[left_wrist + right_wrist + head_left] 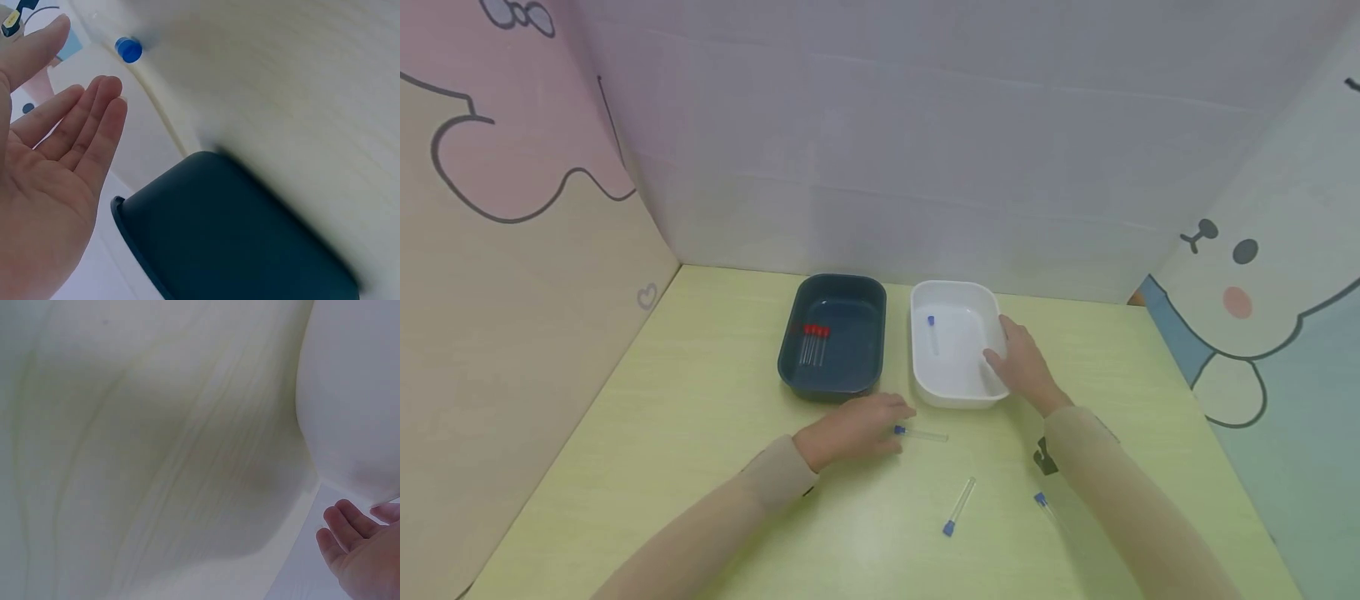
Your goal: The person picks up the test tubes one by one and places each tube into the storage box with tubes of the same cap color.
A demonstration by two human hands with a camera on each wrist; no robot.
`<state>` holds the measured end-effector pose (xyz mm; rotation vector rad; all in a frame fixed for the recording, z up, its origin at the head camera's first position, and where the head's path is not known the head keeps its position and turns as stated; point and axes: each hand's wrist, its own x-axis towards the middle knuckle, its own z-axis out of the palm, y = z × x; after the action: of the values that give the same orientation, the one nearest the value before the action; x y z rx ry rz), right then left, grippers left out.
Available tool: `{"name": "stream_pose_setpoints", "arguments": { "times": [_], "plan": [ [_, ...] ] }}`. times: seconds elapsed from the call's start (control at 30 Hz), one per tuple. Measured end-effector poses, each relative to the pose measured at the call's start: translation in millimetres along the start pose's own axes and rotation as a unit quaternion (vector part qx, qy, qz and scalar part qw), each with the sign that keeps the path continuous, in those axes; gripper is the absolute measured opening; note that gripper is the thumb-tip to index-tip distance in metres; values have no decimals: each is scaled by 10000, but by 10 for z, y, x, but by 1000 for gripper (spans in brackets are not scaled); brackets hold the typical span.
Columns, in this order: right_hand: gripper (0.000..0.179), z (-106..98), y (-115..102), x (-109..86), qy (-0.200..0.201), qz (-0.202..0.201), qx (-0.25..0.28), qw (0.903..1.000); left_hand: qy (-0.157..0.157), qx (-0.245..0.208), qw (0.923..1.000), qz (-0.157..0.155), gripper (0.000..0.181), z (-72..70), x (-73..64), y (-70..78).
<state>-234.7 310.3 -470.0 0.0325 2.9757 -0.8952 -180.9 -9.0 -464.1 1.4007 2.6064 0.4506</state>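
While the head view is taking in the whole table (pixel 700 433), the two wrist views are showing only close fragments.

Left hand (pixel 857 429): lying low on the table, fingertips just beside or touching the blue cap of a clear tube (pixel 921 434) at its 3 o'clock. Grip released; the left wrist view is showing the palm (pixel 44 181) open with fingers straight, holding nothing. That view is also showing the blue cap (pixel 129 49) close up beyond the fingertips and the outer wall of the dark tray (pixel 231 237), neither visible this way from the head.

Right hand (pixel 1018 362): resting over the right rim of the white tray (pixel 955 400), fingers reaching inside. Grip loose, fingers relaxed and grasping nothing, as the right wrist view is showing at its lower right corner (pixel 359 559), alongside the tray's outer white wall (pixel 356 394).

Dark tray (pixel 835 379): sitting at 12 o'clock of the left hand, holding several red-capped tubes (pixel 814 343) side by side; only the head view is showing these.

White tray: standing just beside the dark tray, holding one blue-capped tube (pixel 932 332) near its far left.

Loose on the table, head view only: a second blue-capped tube (pixel 958 507) at 5 o'clock of the left hand, and a third (pixel 1047 508) beside the right sleeve.
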Motion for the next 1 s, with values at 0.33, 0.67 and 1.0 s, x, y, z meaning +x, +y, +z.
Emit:
{"name": "stream_pose_setpoints", "arguments": {
  "times": [0.33, 0.67, 1.0],
  "plan": [
    [70, 7, -24, -6, -2, 113, 107, 9999, -141, 160, 9998, -22, 36, 159, 89, -7],
    [64, 36, 27, -14, 97, 34, 584, 9982, 35, 135, 9997, 197, 17, 156, 95, -2],
    [62, 44, 12, -32, 99, 44, 576, 9983, 197, -156, 9994, 248, 13, 145, 75, -58]
  ]
}}
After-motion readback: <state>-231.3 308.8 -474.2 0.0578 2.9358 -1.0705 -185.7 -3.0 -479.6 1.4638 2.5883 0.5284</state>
